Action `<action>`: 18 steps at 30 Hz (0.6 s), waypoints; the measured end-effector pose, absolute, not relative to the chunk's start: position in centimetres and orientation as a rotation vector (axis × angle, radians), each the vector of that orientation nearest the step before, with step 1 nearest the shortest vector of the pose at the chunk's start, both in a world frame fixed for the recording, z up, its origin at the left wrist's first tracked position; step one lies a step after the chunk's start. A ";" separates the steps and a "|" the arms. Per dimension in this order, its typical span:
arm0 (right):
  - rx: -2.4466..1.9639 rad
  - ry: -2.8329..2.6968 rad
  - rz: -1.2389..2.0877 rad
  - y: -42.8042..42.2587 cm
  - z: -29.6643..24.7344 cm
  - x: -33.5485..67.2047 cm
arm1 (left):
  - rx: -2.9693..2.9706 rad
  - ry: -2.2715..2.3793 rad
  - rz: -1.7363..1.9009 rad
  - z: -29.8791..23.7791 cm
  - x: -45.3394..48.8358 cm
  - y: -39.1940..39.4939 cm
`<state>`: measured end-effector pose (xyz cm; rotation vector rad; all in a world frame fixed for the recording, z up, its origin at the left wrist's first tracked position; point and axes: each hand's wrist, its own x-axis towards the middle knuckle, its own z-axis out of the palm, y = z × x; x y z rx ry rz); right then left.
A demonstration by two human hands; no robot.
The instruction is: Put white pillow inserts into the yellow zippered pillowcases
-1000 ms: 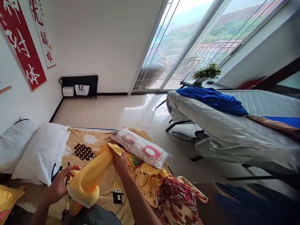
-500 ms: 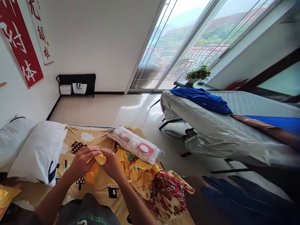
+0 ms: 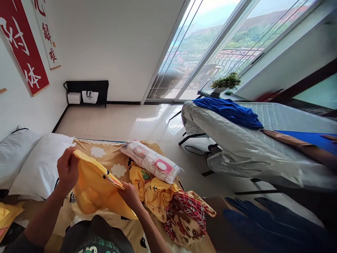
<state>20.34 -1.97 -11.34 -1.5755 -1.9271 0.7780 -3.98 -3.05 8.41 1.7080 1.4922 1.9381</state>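
A yellow cloth hangs spread between my two hands above the bed. My left hand is closed on its upper left corner, raised near the white pillows. My right hand pinches its lower right edge, close to a crumpled yellow printed garment. Below the cloth lies a tan patterned blanket that covers the bed.
Two white pillows lie at the left. A pink patterned pillow and a red plaid cloth lie to the right of my hands. A silver-covered table with a blue cloth stands at the right, before a glass sliding door.
My hands were together on the bunched yellow cloth half a second ago. They have moved apart, the left one up and to the left, and the cloth is now spread open.
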 end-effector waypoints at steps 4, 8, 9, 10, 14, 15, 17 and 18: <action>-1.627 -1.907 0.772 -2.6 -13.2 21.4 | 1.723 1.660 2.273 11.7 -6.1 -3.8; -1.725 -1.852 0.819 -2.7 -14.8 23.7 | 1.629 1.766 2.566 13.9 -10.0 -3.5; -1.745 -1.833 0.822 -2.7 -15.1 24.4 | 1.613 1.802 2.600 14.2 -11.2 -3.4; -1.757 -1.810 0.819 -2.7 -15.3 25.2 | 1.602 1.859 2.609 14.4 -12.4 -3.2; -1.765 -1.644 0.804 -3.3 -15.2 28.4 | 1.509 2.084 2.513 13.8 -16.9 -3.0; -1.759 -1.586 0.800 -3.6 -15.1 29.1 | 1.471 2.123 2.458 13.2 -18.0 -3.1; -1.757 -1.484 0.775 -4.4 -15.0 30.3 | 1.397 2.191 2.286 11.3 -20.1 -3.3; -1.772 -1.446 0.751 -4.9 -15.0 30.7 | 1.353 2.218 2.188 9.9 -21.2 -3.4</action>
